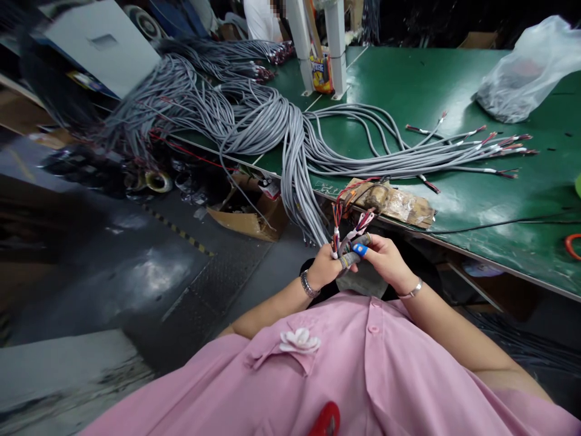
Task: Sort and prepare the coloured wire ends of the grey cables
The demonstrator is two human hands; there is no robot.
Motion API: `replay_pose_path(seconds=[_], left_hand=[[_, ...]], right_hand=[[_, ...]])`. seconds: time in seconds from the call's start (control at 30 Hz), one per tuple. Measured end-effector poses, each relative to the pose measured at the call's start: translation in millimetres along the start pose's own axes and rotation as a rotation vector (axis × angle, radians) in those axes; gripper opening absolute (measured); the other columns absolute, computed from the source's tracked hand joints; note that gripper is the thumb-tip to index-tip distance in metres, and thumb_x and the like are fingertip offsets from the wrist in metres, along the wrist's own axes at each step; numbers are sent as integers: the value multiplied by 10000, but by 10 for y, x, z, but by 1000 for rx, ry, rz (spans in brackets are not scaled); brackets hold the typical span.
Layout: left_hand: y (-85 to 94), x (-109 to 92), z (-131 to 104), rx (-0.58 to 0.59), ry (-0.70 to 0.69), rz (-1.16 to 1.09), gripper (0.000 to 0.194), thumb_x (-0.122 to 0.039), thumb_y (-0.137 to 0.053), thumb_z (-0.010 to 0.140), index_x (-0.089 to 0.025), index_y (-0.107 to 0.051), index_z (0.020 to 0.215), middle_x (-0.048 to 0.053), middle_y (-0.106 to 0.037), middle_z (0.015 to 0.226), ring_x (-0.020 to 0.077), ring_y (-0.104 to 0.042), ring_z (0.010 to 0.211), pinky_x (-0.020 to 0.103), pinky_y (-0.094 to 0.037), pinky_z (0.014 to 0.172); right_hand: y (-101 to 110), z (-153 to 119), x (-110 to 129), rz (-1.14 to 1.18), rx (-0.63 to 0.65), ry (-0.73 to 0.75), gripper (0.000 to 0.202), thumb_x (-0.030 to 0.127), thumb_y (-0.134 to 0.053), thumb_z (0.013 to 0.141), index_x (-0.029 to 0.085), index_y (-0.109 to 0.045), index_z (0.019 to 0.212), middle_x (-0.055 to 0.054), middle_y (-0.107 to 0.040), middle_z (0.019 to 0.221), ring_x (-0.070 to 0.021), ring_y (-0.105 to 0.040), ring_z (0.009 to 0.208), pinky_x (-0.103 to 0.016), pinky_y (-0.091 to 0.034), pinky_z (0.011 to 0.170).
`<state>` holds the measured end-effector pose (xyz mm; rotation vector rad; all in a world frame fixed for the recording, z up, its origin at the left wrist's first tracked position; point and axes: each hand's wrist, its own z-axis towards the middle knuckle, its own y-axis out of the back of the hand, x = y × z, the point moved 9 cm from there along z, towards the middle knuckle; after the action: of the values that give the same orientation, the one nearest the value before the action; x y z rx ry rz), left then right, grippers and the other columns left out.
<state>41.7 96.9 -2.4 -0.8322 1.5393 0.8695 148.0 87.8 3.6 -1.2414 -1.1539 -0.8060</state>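
Close to the green table's front edge, my left hand (327,265) is closed around the ends of several grey cables (297,181), whose stripped coloured wires (336,221) point upward. My right hand (384,257) meets it from the right, fingers pinched at a cable end (361,225) with white, red and purple wires. Fabric covers some fingers, and a blue wrap (360,249) sits on one fingertip of the right hand. What exactly lies between the right fingertips is too small to tell. More grey cables (385,163) run across the table with their wire ends to the right.
A brown taped bundle (390,203) lies at the edge of the green table (408,79). Behind are white posts (336,48) and a plastic bag (521,75). A large cable pile (181,103) and a grey box (102,45) are at left, a carton (245,221) below.
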Motion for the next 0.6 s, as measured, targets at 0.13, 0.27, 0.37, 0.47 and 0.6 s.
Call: replay_pose_path(seconds=[0.13,0.27,0.37,0.47,0.6], left_hand=[[70,-16,-31,-113,-30,-69,378,-475,-670,796,-124,-715,663,69,-677,605,130,-573,534,251,-445,554],[90,15,-34,-159,-24,-128,371,-478,-681,784,-133,-714,653,78,-702,659,135,-595,567,248,-433,548],[99,37,-26,-171,-13,-164,368,-469,-690,776,-129,-709,636,77,-700,645,131,-592,556,245,-427,536],[122,64,-21,-194,14,-207,353,-466,-704,762,-123,-721,679,65,-683,587,127,-581,514,246,-431,521],[127,77,-12,-210,49,-292,356,-471,-734,730,-115,-725,726,63,-675,564,144,-604,506,246,-435,496]], right_hand=[[147,9,-65,2,-173,11,154,342,-738,767,194,-700,746,7,-643,658,-113,-525,582,-258,-412,573],[167,17,-222,136,-197,-49,163,335,-769,734,188,-701,757,13,-626,664,-98,-493,580,-243,-386,561],[144,15,-310,227,-166,-101,191,343,-780,730,178,-705,792,20,-599,641,-84,-468,558,-235,-382,557],[162,19,-353,307,-145,-129,210,352,-779,738,175,-706,826,24,-587,658,-77,-462,563,-229,-399,565],[314,81,-403,442,-206,-157,308,474,-745,750,184,-678,830,-1,-639,745,-87,-498,579,-244,-449,578]])
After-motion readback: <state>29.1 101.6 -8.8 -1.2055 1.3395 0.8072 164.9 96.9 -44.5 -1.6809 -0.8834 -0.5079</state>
